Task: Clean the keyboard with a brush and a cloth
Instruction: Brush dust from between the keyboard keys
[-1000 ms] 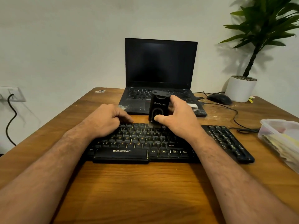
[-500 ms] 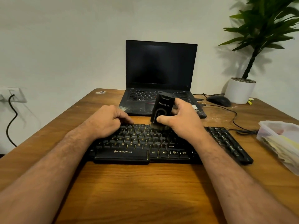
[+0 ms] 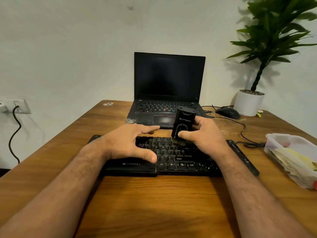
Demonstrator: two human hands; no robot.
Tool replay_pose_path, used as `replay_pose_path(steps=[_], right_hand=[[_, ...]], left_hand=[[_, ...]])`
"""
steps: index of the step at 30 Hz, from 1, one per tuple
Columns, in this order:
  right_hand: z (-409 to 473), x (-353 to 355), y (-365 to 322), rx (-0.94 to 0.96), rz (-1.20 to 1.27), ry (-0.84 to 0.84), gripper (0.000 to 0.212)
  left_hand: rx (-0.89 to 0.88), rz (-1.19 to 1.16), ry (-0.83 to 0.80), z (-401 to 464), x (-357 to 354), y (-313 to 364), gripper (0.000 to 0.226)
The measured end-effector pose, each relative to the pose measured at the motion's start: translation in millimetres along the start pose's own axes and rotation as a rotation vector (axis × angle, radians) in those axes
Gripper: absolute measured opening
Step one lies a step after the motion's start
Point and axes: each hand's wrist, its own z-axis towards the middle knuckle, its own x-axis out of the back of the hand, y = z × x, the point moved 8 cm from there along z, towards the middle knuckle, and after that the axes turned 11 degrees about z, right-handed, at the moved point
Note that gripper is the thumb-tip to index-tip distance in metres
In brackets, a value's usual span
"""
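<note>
Boxy black brush (image 3: 183, 124) bristles on keyboard (image 3: 171, 152), right hand (image 3: 204, 134) gripping.

"zebronics" on keyboard (image 3: 171, 152) (front edge)

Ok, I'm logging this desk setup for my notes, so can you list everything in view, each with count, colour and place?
keyboard: one, black, near middle of the table, under both hands
brush: one, black body, bristles down on the keyboard's upper rows
laptop: one, black, open, screen dark, behind the keyboard
mouse: one, black, right of the laptop, wired
potted plant: one, green leaves, white pot, far right corner
plastic container: one, clear, right edge, yellowish contents
table: one, brown wood
wall socket: one, white, left wall, black cable plugged in
left hand: fingers spread, over the keyboard's left half
right hand: grips the brush
</note>
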Motion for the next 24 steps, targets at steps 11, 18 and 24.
replay_pose_path(steps=[11,18,24], right_hand=[[-1.0,-3.9,-9.2,-0.051,-0.056,-0.109,0.041],[-15.5,-26.1,-16.0,0.017,0.036,-0.186,0.038],[-14.7,-25.3,-21.2,0.034,0.042,-0.219,0.035]], left_hand=[[-0.031,0.239,-0.113,5.2,-15.2,15.5,0.141],[-0.022,0.231,-0.110,13.7,-18.9,4.7,0.143],[-0.005,0.201,-0.088,15.2,-18.4,0.3,0.145]])
